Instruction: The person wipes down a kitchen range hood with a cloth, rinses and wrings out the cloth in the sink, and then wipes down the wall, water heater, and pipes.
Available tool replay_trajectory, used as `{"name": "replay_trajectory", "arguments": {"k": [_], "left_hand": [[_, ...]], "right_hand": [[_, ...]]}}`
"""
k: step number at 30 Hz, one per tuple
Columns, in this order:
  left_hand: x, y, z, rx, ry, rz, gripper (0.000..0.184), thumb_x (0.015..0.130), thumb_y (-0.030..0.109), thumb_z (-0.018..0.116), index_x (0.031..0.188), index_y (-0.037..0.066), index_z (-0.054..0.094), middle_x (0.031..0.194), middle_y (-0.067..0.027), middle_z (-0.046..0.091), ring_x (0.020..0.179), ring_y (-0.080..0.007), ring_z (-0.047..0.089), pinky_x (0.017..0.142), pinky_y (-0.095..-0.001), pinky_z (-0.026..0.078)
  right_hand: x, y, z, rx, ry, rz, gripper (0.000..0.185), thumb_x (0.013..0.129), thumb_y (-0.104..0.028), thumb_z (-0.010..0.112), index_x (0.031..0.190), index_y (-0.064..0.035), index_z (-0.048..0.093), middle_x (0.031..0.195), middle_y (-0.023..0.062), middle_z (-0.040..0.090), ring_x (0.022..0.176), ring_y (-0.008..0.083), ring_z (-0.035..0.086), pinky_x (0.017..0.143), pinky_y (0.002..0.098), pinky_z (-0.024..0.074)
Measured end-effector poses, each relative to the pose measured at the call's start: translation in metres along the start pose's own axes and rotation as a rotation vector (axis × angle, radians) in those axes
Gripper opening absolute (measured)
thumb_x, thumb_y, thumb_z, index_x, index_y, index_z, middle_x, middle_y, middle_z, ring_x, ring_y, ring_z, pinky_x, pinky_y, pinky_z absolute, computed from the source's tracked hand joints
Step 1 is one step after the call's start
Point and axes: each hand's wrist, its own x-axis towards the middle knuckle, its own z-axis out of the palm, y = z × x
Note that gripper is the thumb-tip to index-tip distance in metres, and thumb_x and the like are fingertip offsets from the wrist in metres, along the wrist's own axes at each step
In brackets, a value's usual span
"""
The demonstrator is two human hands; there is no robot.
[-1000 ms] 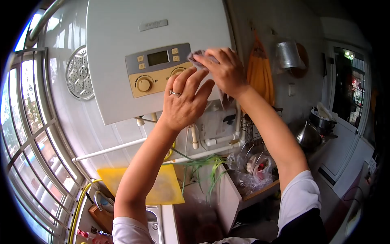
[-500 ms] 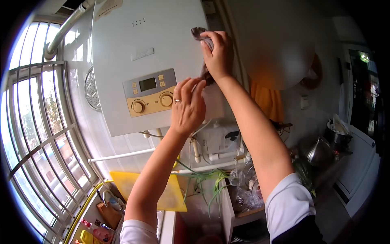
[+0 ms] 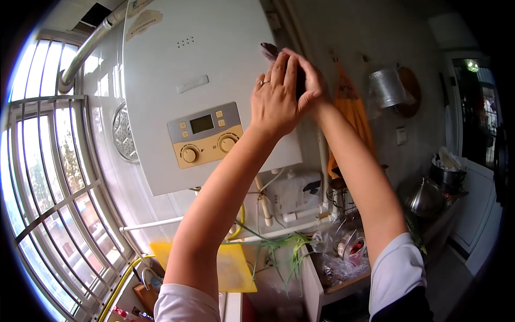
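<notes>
A wall-mounted white boiler (image 3: 214,59) fills the upper middle, with a grey and gold control panel (image 3: 206,134) low on its front. At its right edge, the end of a dark cloth (image 3: 269,51) sticks out above my fingers. My left hand (image 3: 274,102), with a ring on one finger, lies against that edge with its fingers stretched upward, overlapping the right. Behind it my right hand (image 3: 312,83) is closed around the cloth; its fingertips are mostly hidden. Dark material shows between the two hands.
A barred window (image 3: 59,161) stands at left. Below are pipes (image 3: 300,214), a yellow board (image 3: 236,268), green onions (image 3: 292,249) and a drawer with plastic bags (image 3: 338,265). An orange apron (image 3: 351,123) and a metal pot (image 3: 386,88) hang at right.
My left hand has moved up and right from beside the panel to meet my right hand. The right hand has shifted slightly right and down. The view has moved a little.
</notes>
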Motion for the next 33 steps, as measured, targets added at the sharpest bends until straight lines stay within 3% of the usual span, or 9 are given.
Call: {"name": "replay_trajectory", "arguments": {"k": [2, 5, 14, 18, 25, 27, 30, 31, 33], "left_hand": [[-0.003, -0.005, 0.004, 0.061, -0.006, -0.018, 0.079, 0.093, 0.062, 0.043, 0.146, 0.004, 0.037, 0.149, -0.0199, 0.039, 0.133, -0.0363, 0.043, 0.107, -0.0511, 0.036], [0.0, -0.015, 0.008, 0.178, 0.024, 0.112, 0.064, 0.087, 0.035, 0.065, 0.141, 0.008, 0.045, 0.148, -0.014, 0.041, 0.135, -0.0312, 0.041, 0.106, -0.0503, 0.038], [0.069, -0.073, -0.009, 0.393, 0.009, -0.019, 0.047, 0.091, 0.023, 0.058, 0.136, 0.015, 0.051, 0.148, -0.002, 0.043, 0.127, -0.0325, 0.045, 0.101, -0.0456, 0.042], [0.102, -0.091, -0.004, 0.457, 0.055, -0.041, 0.04, 0.088, 0.01, 0.056, 0.127, 0.004, 0.052, 0.138, -0.0112, 0.049, 0.122, -0.0325, 0.05, 0.097, -0.0428, 0.047], [0.154, -0.131, 0.044, 0.572, 0.325, 0.057, 0.038, 0.091, 0.021, 0.049, 0.125, 0.006, 0.056, 0.129, -0.0105, 0.059, 0.12, -0.0305, 0.053, 0.096, -0.0445, 0.048], [0.172, -0.151, 0.048, 0.599, 0.151, 0.022, 0.06, 0.093, 0.034, 0.052, 0.147, 0.011, 0.038, 0.152, -0.0134, 0.037, 0.137, -0.0365, 0.037, 0.113, -0.0437, 0.032], [0.195, -0.15, 0.055, 0.656, 0.168, -0.014, 0.05, 0.095, 0.025, 0.048, 0.14, 0.005, 0.046, 0.144, -0.019, 0.042, 0.135, -0.0375, 0.038, 0.109, -0.0473, 0.035], [0.207, -0.135, 0.044, 0.563, -0.049, -0.184, 0.063, 0.097, 0.029, 0.044, 0.148, -0.003, 0.027, 0.155, -0.0221, 0.026, 0.143, -0.037, 0.025, 0.115, -0.0486, 0.027], [0.225, -0.135, 0.037, 0.539, -0.07, -0.196, 0.063, 0.096, 0.029, 0.046, 0.148, -0.002, 0.028, 0.155, -0.0214, 0.027, 0.143, -0.0368, 0.026, 0.116, -0.0484, 0.027]], "right_hand": [[-0.012, -0.015, 0.003, 0.359, 0.101, 0.163, 0.049, 0.101, -0.038, 0.039, 0.139, -0.0082, 0.05, 0.137, 0.0119, 0.053, 0.126, 0.0233, 0.05, 0.108, 0.035, 0.0381], [-0.018, -0.024, 0.004, 0.25, 0.14, 0.181, 0.055, 0.102, -0.041, 0.034, 0.146, -0.0087, 0.041, 0.139, 0.0109, 0.052, 0.128, 0.0222, 0.048, 0.111, 0.0364, 0.0331], [-0.016, 0.018, 0.011, -0.541, 0.131, -0.163, 0.072, 0.096, -0.046, 0.055, 0.145, 0.0028, 0.034, 0.145, 0.0266, 0.038, 0.135, 0.0383, 0.037, 0.112, 0.0422, 0.0302], [-0.03, 0.032, 0.022, -0.848, 0.062, -0.337, 0.075, 0.092, -0.034, 0.064, 0.142, 0.01, 0.03, 0.142, 0.0318, 0.037, 0.131, 0.044, 0.038, 0.111, 0.0458, 0.032], [-0.037, 0.03, 0.03, -0.852, 0.106, -0.486, 0.076, 0.088, -0.018, 0.069, 0.141, 0.0148, 0.025, 0.137, 0.0347, 0.038, 0.124, 0.0484, 0.042, 0.106, 0.0467, 0.0374], [-0.037, 0.03, 0.029, -0.828, 0.1, -0.497, 0.078, 0.087, -0.015, 0.07, 0.141, 0.0153, 0.024, 0.135, 0.0342, 0.039, 0.122, 0.0469, 0.044, 0.105, 0.0462, 0.0389], [-0.037, 0.023, 0.026, -0.775, 0.045, -0.453, 0.079, 0.086, -0.013, 0.071, 0.142, 0.0155, 0.022, 0.135, 0.0334, 0.04, 0.122, 0.0459, 0.043, 0.105, 0.0457, 0.0391], [-0.037, 0.022, 0.025, -0.751, 0.035, -0.44, 0.079, 0.086, -0.011, 0.07, 0.143, 0.0148, 0.021, 0.137, 0.0326, 0.039, 0.124, 0.0449, 0.043, 0.105, 0.0452, 0.0392], [-0.038, 0.024, 0.026, -0.724, 0.04, -0.443, 0.08, 0.086, -0.011, 0.07, 0.144, 0.0142, 0.02, 0.138, 0.0321, 0.038, 0.125, 0.0446, 0.042, 0.106, 0.0452, 0.0391]]}}
